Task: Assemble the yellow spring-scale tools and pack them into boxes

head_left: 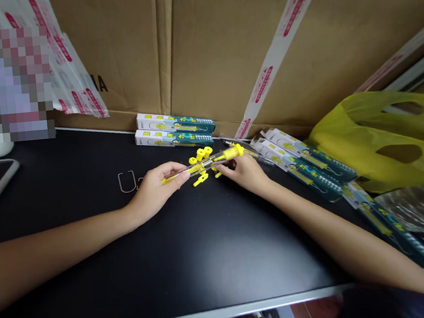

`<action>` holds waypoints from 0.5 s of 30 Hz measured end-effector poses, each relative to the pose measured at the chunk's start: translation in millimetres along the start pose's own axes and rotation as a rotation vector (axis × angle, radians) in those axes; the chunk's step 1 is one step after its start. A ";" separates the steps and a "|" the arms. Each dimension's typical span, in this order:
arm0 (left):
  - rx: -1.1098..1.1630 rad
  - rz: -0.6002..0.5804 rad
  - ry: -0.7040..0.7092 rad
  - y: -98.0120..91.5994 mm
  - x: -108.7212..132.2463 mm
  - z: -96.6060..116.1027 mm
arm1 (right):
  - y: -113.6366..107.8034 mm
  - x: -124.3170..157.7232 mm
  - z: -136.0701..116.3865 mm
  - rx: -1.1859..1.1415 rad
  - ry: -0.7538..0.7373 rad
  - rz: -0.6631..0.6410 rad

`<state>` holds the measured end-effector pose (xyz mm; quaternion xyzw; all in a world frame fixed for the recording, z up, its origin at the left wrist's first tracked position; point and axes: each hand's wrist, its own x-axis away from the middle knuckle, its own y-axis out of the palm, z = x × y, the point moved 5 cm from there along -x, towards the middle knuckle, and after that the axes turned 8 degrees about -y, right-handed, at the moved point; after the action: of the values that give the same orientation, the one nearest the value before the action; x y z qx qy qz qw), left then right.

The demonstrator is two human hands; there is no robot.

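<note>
Beside cardboard, black tabletop, yellow parts

This looks like a cramped assembly or packing corner: brown cardboard sealed with red-printed tape rises behind the far edge of the black worktop, slim white-and-teal printed boxes line that edge, and small yellow plastic parts lie loose.

I see through one head-worn camera, looking forward and down from close above the worktop, toward the cardboard behind.
</note>
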<state>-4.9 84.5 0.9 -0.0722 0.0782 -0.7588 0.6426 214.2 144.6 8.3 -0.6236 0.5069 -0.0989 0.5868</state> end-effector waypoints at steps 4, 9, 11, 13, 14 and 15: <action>-0.022 0.000 0.000 -0.7 0.3 -1.2 | 10.2 -2.4 -0.7 0.027 0.072 -0.040; -0.018 -0.011 -0.002 -0.2 -0.7 -3.7 | 8.2 -5.4 1.5 -0.036 0.114 -0.030; -0.018 -0.010 0.005 -0.2 -1.1 -3.6 | 1.0 -6.4 2.2 -0.129 0.113 0.009; -0.022 -0.009 0.015 -0.6 -1.2 -2.9 | -9.0 -5.9 2.1 -0.322 0.125 0.076; -0.028 -0.009 0.019 -0.8 -1.1 -2.3 | -13.9 -4.5 1.8 -0.445 0.142 0.109; -0.038 -0.009 0.021 -1.0 -0.9 -1.7 | -18.1 -1.9 1.3 -0.577 0.169 0.139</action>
<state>-6.0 85.5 -0.6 -0.0768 0.0992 -0.7608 0.6367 223.5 143.1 23.9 -0.7179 0.6025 0.0378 0.3467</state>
